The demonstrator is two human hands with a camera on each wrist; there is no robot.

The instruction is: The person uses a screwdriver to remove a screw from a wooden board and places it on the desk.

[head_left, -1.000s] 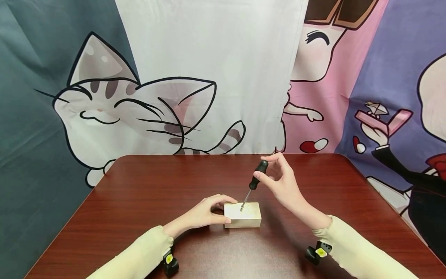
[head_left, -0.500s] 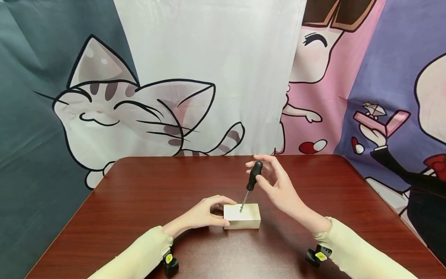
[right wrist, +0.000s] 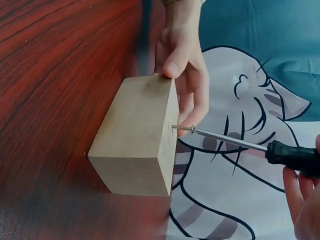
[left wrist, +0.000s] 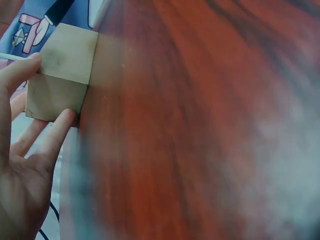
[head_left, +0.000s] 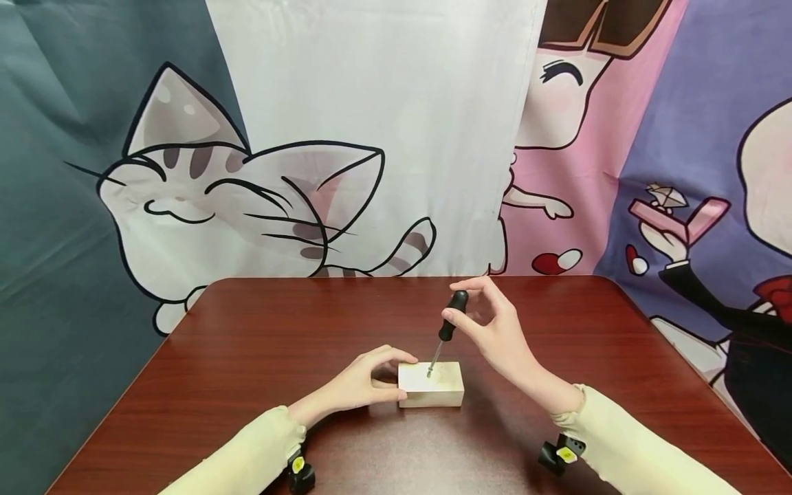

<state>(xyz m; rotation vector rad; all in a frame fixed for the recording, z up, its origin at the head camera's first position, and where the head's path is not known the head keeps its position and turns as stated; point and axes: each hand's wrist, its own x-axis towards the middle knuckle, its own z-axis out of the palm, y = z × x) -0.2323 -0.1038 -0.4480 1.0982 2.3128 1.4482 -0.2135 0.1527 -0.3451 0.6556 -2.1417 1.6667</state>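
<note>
A pale wooden block lies on the table. My left hand grips its left end, thumb on the near side and fingers at the far side; the left wrist view shows these fingers against the block. A screw stands partly sunk in the block's top face. The tip of a screwdriver with a black handle meets the screw's head. My right hand pinches that handle between thumb and fingers. The screwdriver leans slightly to the right in the head view.
The reddish-brown wooden table extends around the block. Behind it hangs a cloth backdrop with cartoon drawings. A small black wrist camera sits under the left sleeve, another camera under the right.
My right fingers stretched out past the handle to the left, then came back round it. The handle tilted more upright, then slightly right again. The left hand and block stayed in place.
</note>
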